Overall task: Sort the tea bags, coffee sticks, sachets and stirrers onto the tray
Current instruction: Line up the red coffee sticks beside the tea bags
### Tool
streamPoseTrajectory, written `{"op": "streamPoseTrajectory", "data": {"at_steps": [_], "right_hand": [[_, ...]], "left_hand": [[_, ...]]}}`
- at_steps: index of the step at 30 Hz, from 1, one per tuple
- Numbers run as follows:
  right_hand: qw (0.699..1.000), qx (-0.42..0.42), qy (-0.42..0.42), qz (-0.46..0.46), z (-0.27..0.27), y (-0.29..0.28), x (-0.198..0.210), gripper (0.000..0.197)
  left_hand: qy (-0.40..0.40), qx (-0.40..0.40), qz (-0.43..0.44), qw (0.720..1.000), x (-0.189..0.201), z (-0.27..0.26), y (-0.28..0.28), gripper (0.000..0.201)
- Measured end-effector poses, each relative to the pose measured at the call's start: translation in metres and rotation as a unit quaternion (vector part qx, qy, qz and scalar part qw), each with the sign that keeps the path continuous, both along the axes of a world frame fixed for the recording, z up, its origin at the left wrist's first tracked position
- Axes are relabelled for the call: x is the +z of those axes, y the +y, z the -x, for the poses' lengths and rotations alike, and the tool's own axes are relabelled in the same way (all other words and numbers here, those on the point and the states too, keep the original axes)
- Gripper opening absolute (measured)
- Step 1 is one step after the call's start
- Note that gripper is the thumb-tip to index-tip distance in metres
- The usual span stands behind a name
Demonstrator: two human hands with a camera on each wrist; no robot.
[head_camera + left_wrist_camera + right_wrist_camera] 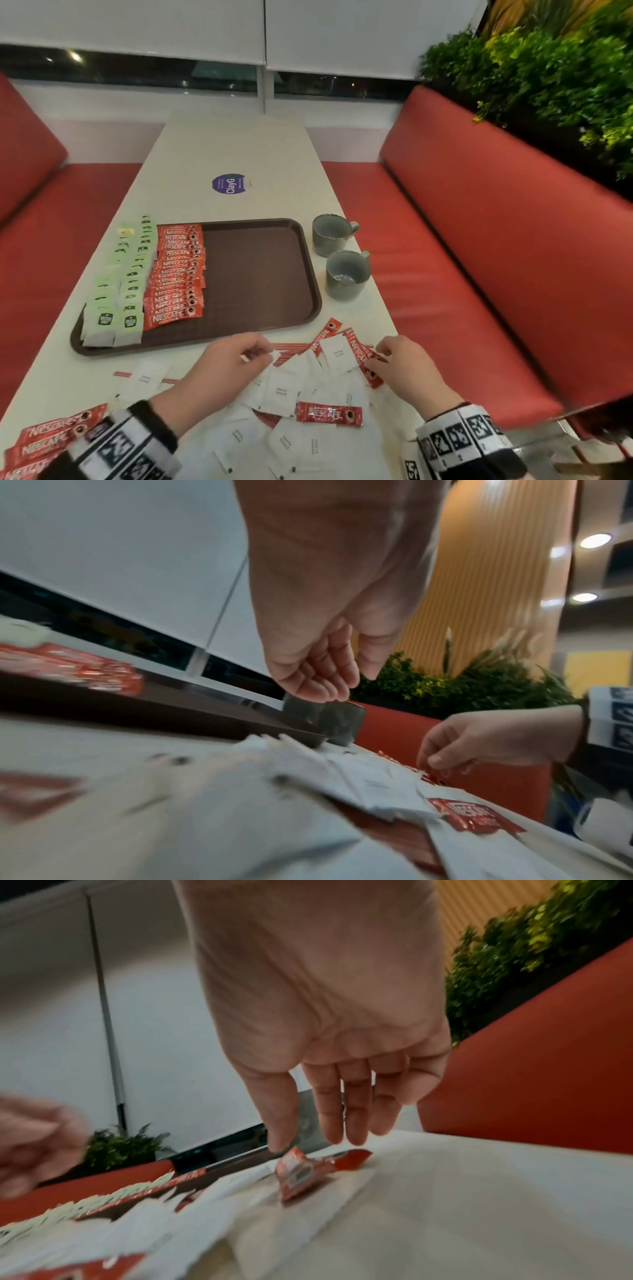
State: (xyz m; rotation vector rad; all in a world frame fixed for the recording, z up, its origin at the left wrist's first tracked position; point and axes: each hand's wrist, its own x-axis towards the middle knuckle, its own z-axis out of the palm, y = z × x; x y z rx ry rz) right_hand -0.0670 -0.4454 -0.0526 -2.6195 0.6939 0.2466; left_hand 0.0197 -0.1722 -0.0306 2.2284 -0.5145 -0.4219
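Observation:
A brown tray (260, 274) holds rows of green tea bags (113, 308) along its left side and red coffee sticks (178, 274) beside them. In front of it lie loose white sachets (284, 390), striped stirrers (291, 348) and a few red sticks (329, 414). My right hand (376, 359) reaches down at the pile's right edge. Its thumb and fingertips (281, 1139) pinch the raised end of a red coffee stick (298, 1175). My left hand (255, 353) hovers just in front of the tray, its fingers (322, 680) loosely curled and holding nothing.
Two grey mugs (330, 234) (346, 274) stand right of the tray. More red sticks (51, 435) lie at the near left corner. A round purple sticker (229, 184) marks the far table. Red benches (479, 240) flank both sides, with plants (548, 68) behind the right one.

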Motion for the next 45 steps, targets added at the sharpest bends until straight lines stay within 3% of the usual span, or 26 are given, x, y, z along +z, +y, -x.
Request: {"op": "streamPoseTrajectory", "data": {"at_steps": [3, 5, 10, 16, 20, 25, 29, 31, 34, 39, 41, 45], "right_hand": [[0.998, 0.045, 0.031, 0.031, -0.005, 0.002, -0.001, 0.029], [0.996, 0.064, 0.039, 0.041, -0.008, 0.002, -0.002, 0.025], [0.994, 0.069, 0.071, 0.041, -0.011, -0.005, -0.007, 0.021], [0.996, 0.064, 0.070, -0.007, -0.008, -0.011, -0.007, 0.004], [0.997, 0.052, 0.046, -0.036, -0.005, -0.018, -0.002, 0.010], [0.986, 0.033, -0.031, -0.161, -0.003, -0.030, 0.013, 0.017], [0.939, 0.025, -0.077, -0.334, -0.004, -0.025, 0.032, 0.021], [0.907, 0.031, -0.078, -0.414, -0.005, -0.018, 0.042, 0.024], [0.870, 0.054, -0.070, -0.485, -0.011, -0.002, 0.051, 0.022], [0.866, 0.084, -0.059, -0.489, -0.023, 0.033, 0.062, 0.026], [0.869, 0.097, -0.064, -0.481, -0.027, 0.047, 0.065, 0.026], [0.890, 0.115, -0.076, -0.435, -0.036, 0.074, 0.066, 0.020]], "left_hand": [[-0.033, -0.058, -0.049, 0.997, -0.005, -0.006, -0.053, 0.009], [-0.063, -0.084, -0.111, 0.988, -0.012, -0.012, -0.084, 0.021], [-0.071, -0.107, -0.246, 0.961, -0.026, -0.023, -0.129, 0.030], [-0.034, -0.052, -0.230, 0.971, -0.034, -0.029, -0.141, 0.039], [-0.054, -0.049, -0.231, 0.970, -0.025, -0.027, -0.136, 0.024], [-0.071, 0.006, -0.140, 0.988, 0.001, -0.030, -0.113, 0.010], [0.069, 0.082, 0.034, 0.994, 0.014, -0.031, -0.087, 0.010], [0.164, 0.110, 0.129, 0.972, 0.021, -0.026, -0.078, 0.019], [0.303, 0.103, 0.262, 0.910, 0.030, -0.016, -0.067, 0.035], [0.442, 0.047, 0.404, 0.799, 0.037, -0.002, -0.050, 0.052], [0.454, 0.029, 0.419, 0.786, 0.037, 0.000, -0.043, 0.056], [0.425, 0.041, 0.402, 0.810, 0.036, 0.000, -0.032, 0.040]]}}
